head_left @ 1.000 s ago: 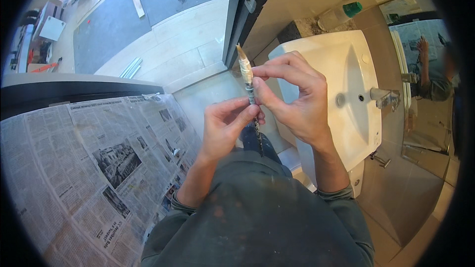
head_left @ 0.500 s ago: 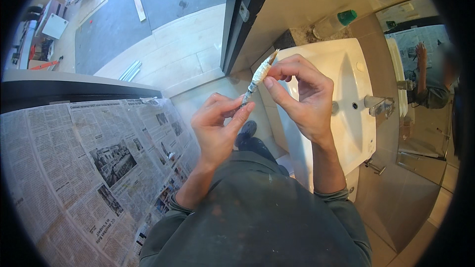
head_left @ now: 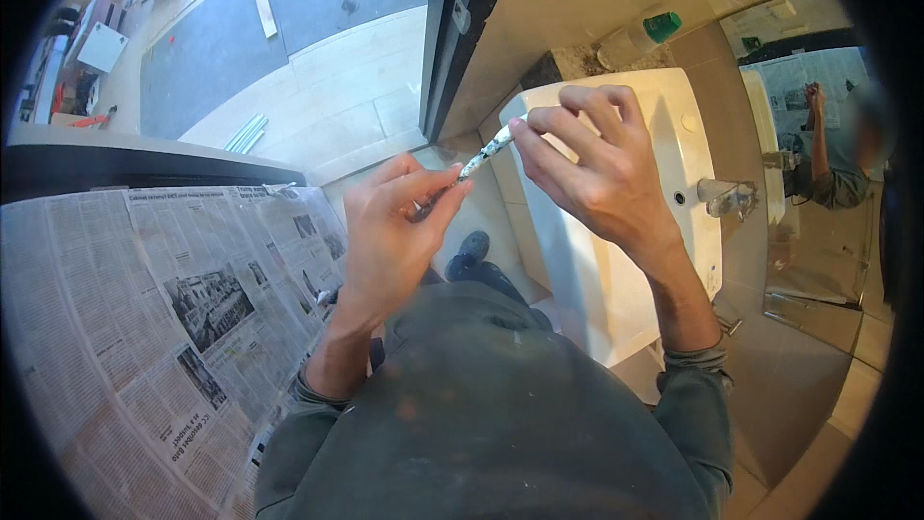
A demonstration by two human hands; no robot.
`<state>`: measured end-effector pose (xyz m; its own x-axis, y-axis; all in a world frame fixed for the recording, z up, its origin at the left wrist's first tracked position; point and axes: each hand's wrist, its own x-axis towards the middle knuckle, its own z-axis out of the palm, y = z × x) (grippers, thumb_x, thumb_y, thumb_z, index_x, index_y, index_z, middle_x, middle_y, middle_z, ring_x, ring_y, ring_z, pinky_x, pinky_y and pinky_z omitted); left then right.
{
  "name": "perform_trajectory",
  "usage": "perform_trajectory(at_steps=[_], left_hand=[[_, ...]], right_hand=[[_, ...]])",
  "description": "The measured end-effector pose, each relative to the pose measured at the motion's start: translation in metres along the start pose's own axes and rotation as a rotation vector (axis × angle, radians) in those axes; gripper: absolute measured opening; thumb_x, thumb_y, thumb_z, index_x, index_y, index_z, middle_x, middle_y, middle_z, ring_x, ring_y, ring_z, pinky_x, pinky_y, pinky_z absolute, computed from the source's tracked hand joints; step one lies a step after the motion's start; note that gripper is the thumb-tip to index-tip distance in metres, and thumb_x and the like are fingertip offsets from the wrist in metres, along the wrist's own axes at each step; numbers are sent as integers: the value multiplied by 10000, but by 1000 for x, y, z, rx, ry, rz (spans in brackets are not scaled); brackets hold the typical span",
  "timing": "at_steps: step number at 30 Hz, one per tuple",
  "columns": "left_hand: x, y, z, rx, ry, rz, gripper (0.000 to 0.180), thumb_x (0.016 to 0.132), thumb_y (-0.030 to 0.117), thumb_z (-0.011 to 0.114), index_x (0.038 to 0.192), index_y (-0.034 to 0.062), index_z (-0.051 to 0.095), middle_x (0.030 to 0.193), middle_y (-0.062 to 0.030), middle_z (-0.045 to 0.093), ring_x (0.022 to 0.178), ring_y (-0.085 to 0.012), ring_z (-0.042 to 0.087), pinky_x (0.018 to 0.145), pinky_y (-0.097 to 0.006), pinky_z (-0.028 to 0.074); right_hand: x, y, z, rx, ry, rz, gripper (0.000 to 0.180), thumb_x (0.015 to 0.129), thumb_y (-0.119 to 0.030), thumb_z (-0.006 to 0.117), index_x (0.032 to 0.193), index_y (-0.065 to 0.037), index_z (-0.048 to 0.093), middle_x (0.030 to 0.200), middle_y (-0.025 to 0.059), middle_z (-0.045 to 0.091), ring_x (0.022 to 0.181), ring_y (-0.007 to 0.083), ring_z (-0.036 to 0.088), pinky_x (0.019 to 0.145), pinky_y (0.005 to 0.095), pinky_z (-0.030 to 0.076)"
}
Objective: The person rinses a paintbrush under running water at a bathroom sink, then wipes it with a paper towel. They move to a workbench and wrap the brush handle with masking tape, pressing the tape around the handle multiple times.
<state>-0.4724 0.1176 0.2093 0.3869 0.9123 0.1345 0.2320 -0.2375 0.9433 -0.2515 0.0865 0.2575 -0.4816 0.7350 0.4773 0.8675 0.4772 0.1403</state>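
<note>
Between my two hands, above the near side of the white washbasin (head_left: 616, 299), is a slim stick (head_left: 493, 149) that looks like a small paintbrush, smeared or wrapped in white with dark patches. My left hand (head_left: 390, 226) is closed, pinching its lower end between thumb and fingertips. At the upper end the thumb and index finger of my right hand (head_left: 606, 169) are closed on it, the other fingers bent loosely. The tip is hidden behind the right fingers.
On the left, newspaper sheets (head_left: 87, 308) cover a broad surface. A chrome tap (head_left: 727, 198) stands on the basin's right side, and a clear bottle with a green cap (head_left: 661, 27) lies behind it. A dark door frame (head_left: 452, 48) rises ahead; a mirror (head_left: 818, 231) hangs at right.
My right hand has turned over and closed round the brush's upper end, covering the brown tip that showed before. The left hand has shifted slightly left, and the brush leans lower toward the right.
</note>
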Motion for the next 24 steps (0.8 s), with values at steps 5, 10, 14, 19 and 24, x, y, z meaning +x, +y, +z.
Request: perform_trajectory(at_steps=[5,10,14,19,24], left_hand=[[9,17,-10,202,-134,50,157,838,43,781,988,-2,774,685,-71,569,570,-113,499,515,-303,375],[11,9,-12,302,-196,167,140,838,37,762,970,-7,771,710,-116,594,573,-214,555,531,-355,414],[8,8,-9,334,-202,175,132,834,40,764,959,-2,772,719,-115,596,585,-232,572,546,-359,437],[4,11,-8,404,-134,209,119,830,39,770,948,27,780,701,-82,564,583,-191,567,535,-332,430],[1,12,-1,426,-85,286,146,804,27,795,942,76,796,696,-46,550,572,-143,540,512,-307,404]], right_hand=[[1,2,-1,-32,-119,-156,112,726,-126,657,778,-26,668,856,35,578,954,204,571,808,370,470],[-6,3,9,36,-183,-198,85,730,-113,653,746,-31,636,837,48,574,937,206,578,810,363,476],[-9,8,14,220,-184,-106,86,743,-85,695,780,-34,637,839,53,576,933,223,584,819,377,476],[-19,9,9,494,-156,216,182,740,-70,777,898,-65,687,924,67,601,954,258,579,837,394,466],[-30,10,6,491,-61,243,249,726,-71,786,964,-83,711,977,72,612,959,273,570,846,396,465]])
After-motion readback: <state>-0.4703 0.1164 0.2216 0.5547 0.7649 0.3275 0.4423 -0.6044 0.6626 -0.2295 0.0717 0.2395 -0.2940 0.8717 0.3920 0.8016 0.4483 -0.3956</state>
